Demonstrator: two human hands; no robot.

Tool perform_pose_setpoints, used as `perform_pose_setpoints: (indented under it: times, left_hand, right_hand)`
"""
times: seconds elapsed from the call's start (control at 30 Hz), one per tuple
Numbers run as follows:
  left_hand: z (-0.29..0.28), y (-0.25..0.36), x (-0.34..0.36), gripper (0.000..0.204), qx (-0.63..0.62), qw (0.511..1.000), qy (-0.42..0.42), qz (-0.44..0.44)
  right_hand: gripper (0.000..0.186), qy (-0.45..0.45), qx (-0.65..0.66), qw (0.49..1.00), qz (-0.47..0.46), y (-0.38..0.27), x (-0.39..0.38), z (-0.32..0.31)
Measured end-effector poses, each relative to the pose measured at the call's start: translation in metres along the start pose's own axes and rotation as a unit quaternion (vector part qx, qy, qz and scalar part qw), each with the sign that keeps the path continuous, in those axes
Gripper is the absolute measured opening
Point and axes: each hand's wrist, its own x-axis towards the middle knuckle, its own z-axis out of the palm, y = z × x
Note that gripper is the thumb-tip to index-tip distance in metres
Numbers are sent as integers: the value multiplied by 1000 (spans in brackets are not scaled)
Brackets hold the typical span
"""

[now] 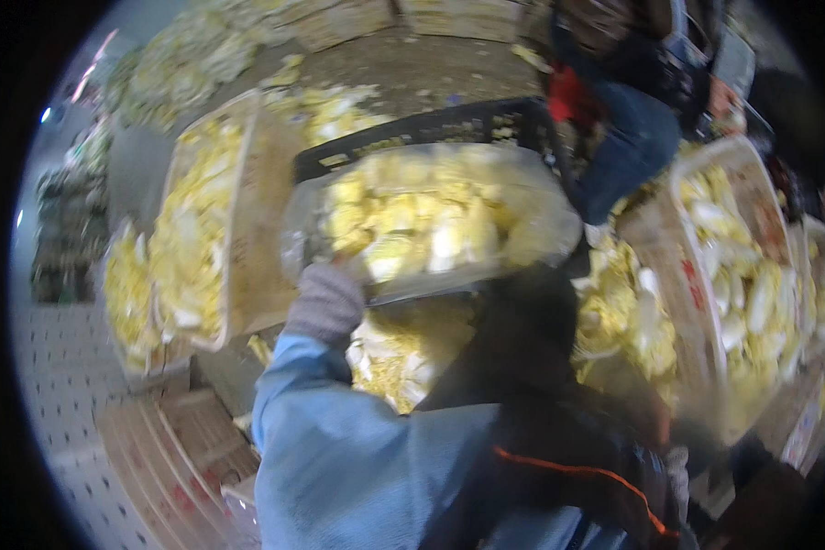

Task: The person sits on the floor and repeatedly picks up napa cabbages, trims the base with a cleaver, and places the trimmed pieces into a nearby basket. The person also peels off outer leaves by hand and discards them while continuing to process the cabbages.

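From a blue sleeve with a grey knitted cuff, my left hand (346,263) reaches to the near left edge of a black crate (412,137). Its fingers are mostly hidden by the cuff. Clear plastic film (545,197) lines the crate, and trimmed yellow-white napa cabbages (431,215) lie packed in rows inside it. My right hand (660,414) is low on the right, smeared by motion, near a heap of cabbages (619,312); whether it holds anything cannot be made out. Loose leaves and cabbage pieces (399,357) lie below the crate's near side.
Tipped crates of cabbages stand at left (234,220) and right (706,266). Another person's blue-trousered leg (628,156) is close to the black crate's far right corner. Stacked brown crates (170,449) lie at lower left. More cabbages (192,69) are piled at the back.
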Motion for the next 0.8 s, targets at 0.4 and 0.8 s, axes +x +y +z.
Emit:
perform_pose_setpoints:
  times: [0.4,0.8]
  left_hand:
    - [-45,40,-48,36,-21,963,113,243]
    - [-48,197,-195,37,-58,873,-70,479]
  right_hand:
    - [37,357,-142,876,292,36,4,-151]
    - [72,379,-102,788,474,182,149,-171]
